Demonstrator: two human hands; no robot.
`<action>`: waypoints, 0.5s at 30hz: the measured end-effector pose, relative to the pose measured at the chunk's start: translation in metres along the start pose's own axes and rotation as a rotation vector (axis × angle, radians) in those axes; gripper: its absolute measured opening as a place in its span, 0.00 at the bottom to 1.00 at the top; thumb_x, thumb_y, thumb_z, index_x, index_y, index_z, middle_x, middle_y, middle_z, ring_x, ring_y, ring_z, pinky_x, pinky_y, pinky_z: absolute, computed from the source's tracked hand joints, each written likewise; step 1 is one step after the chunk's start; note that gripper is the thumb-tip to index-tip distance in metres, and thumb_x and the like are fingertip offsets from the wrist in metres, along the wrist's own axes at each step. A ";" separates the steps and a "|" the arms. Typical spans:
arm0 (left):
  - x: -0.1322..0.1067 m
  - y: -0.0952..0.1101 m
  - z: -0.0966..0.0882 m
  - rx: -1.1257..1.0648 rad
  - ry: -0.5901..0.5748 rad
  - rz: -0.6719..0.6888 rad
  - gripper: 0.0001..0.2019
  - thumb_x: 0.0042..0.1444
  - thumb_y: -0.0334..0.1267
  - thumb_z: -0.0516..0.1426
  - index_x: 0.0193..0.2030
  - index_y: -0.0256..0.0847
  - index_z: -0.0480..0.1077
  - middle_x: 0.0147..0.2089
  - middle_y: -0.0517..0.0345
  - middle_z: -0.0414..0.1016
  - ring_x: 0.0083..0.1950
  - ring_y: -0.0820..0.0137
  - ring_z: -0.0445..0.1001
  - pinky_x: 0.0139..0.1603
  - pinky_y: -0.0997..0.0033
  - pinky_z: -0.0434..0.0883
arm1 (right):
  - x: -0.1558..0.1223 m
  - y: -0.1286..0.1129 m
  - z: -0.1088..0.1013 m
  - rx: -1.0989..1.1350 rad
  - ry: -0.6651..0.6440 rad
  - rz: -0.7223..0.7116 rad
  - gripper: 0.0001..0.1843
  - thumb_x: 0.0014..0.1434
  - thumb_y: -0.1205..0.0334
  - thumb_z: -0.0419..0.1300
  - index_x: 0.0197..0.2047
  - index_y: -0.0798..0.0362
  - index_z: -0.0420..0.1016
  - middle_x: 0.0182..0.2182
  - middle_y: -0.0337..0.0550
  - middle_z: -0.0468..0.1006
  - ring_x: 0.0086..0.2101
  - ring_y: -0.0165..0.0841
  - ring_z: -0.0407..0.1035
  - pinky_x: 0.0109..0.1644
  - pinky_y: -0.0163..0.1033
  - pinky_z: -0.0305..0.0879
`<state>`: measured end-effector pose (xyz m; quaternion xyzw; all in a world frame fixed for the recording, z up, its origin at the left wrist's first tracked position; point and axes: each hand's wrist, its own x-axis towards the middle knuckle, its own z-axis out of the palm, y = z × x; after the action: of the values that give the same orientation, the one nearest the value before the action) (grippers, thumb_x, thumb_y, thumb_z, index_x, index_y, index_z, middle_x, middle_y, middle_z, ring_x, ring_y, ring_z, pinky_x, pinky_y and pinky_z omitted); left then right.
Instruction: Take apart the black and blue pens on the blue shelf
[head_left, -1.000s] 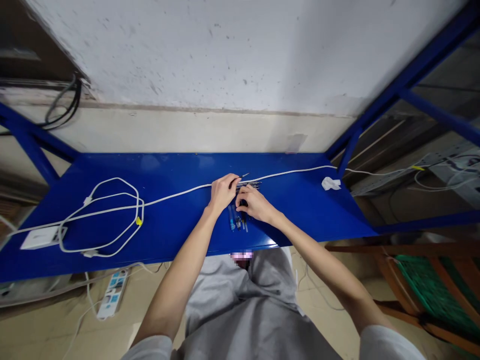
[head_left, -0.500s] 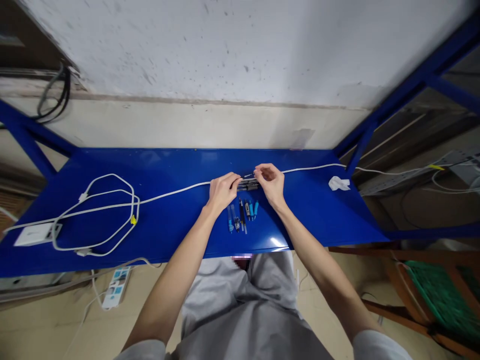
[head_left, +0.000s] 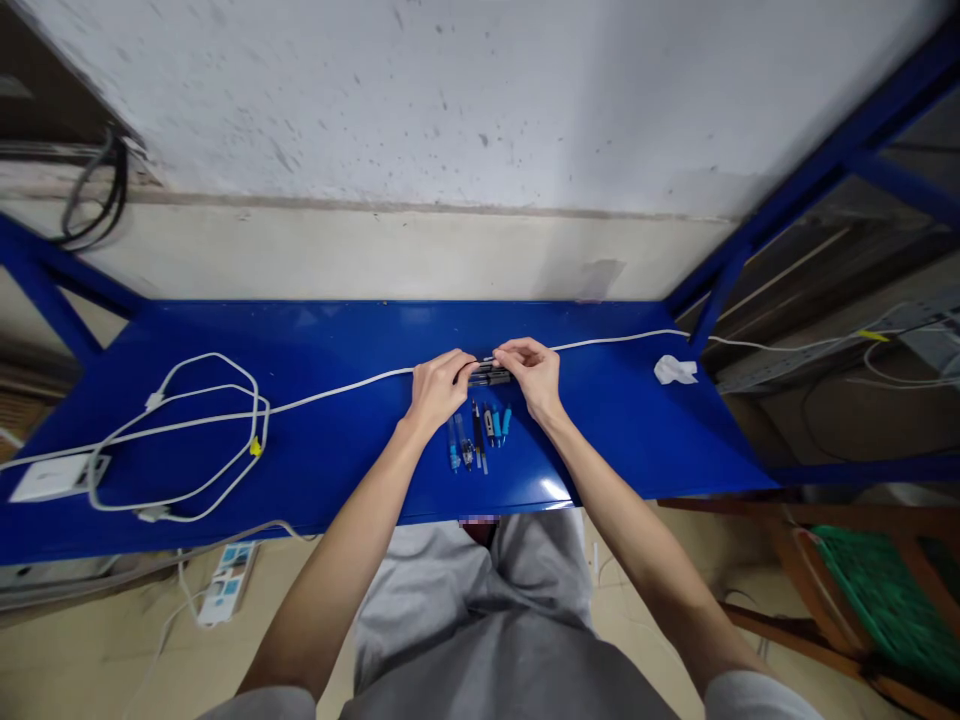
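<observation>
My left hand [head_left: 441,388] is closed in a pinch on a thin dark pen part [head_left: 478,361], held low over the blue table. Close on the other side, my right hand [head_left: 534,375] pinches at the light end of this part; whatever lies in those fingertips is too small to make out. Beneath and between the hands lie several dark pens [head_left: 493,375], partly hidden by the fingers. Nearer my body is a row of loose pen parts: clear barrels [head_left: 460,440], a dark slim piece [head_left: 477,425], a grey and black piece [head_left: 489,422] and blue grips [head_left: 501,425].
A white cable [head_left: 337,392] crosses the blue table [head_left: 622,430] behind the hands. At left lie a looped cable [head_left: 259,400] and a white adapter [head_left: 52,478]. Crumpled tissue [head_left: 675,370] sits at right. Blue frame posts [head_left: 712,300] and a wall bound the table.
My right hand has moved left and slightly down, so its fingertips now almost meet those of my left hand at the pen part. The view has shifted slightly.
</observation>
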<state>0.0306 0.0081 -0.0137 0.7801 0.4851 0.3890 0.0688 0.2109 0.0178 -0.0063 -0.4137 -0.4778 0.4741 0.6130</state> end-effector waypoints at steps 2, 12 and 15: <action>0.000 0.001 0.000 -0.008 0.004 0.003 0.13 0.72 0.42 0.53 0.42 0.43 0.78 0.39 0.58 0.81 0.41 0.69 0.79 0.40 0.70 0.67 | 0.000 0.000 0.000 0.011 0.012 -0.022 0.15 0.49 0.53 0.76 0.34 0.51 0.80 0.28 0.38 0.82 0.29 0.33 0.78 0.38 0.39 0.75; 0.000 0.001 0.000 -0.026 0.038 0.018 0.12 0.72 0.41 0.54 0.42 0.42 0.78 0.40 0.58 0.82 0.41 0.70 0.80 0.40 0.71 0.67 | 0.000 0.000 -0.004 -0.058 0.049 -0.064 0.13 0.54 0.53 0.73 0.39 0.50 0.84 0.34 0.42 0.84 0.33 0.34 0.78 0.42 0.41 0.75; 0.000 0.001 0.000 -0.018 0.036 0.037 0.12 0.71 0.41 0.54 0.42 0.42 0.78 0.39 0.58 0.81 0.41 0.69 0.80 0.39 0.72 0.67 | -0.001 0.001 -0.003 -0.086 -0.005 -0.048 0.14 0.54 0.51 0.73 0.39 0.50 0.84 0.34 0.42 0.84 0.33 0.35 0.78 0.42 0.42 0.75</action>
<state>0.0316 0.0082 -0.0134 0.7811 0.4681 0.4088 0.0599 0.2139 0.0170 -0.0080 -0.4270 -0.5092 0.4395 0.6044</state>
